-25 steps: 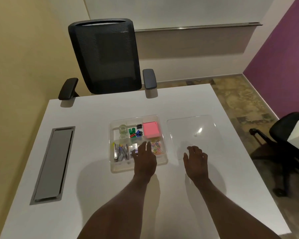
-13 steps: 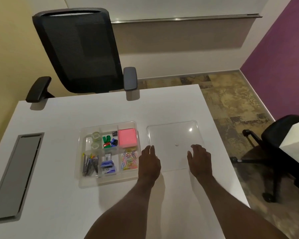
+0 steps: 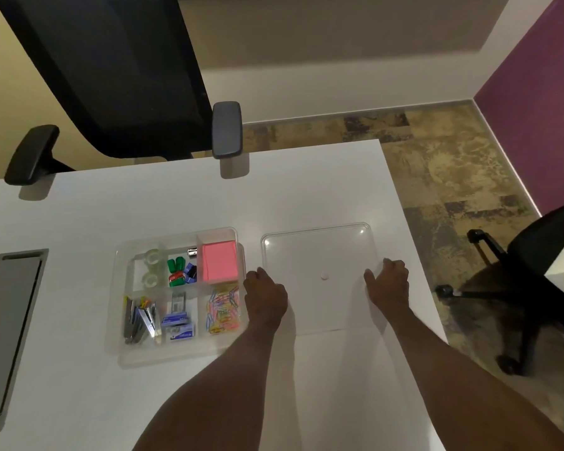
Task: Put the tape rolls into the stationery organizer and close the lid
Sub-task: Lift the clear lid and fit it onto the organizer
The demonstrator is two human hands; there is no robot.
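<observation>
The clear stationery organizer (image 3: 176, 357) sits uncovered on the white desk. Two clear tape rolls (image 3: 151, 257) (image 3: 150, 280) lie in its back-left compartment. Other compartments hold pink sticky notes, binder clips, coloured paper clips, staple boxes and staplers. The clear lid (image 3: 319, 249) lies flat on the desk just right of the organizer. My left hand (image 3: 265, 294) has its fingers curled at the lid's left edge. My right hand (image 3: 388, 283) grips the lid's right edge.
A black mesh office chair (image 3: 111, 76) stands behind the desk's far edge. A grey cable hatch (image 3: 7, 320) is set into the desk at the left. The desk's right edge runs close to the lid, and beyond it stands another black chair (image 3: 534, 255).
My left hand left the organizer and moved right to the lid's left edge. My right hand shifted to the lid's right edge. The camera view swung right and tilted down.
</observation>
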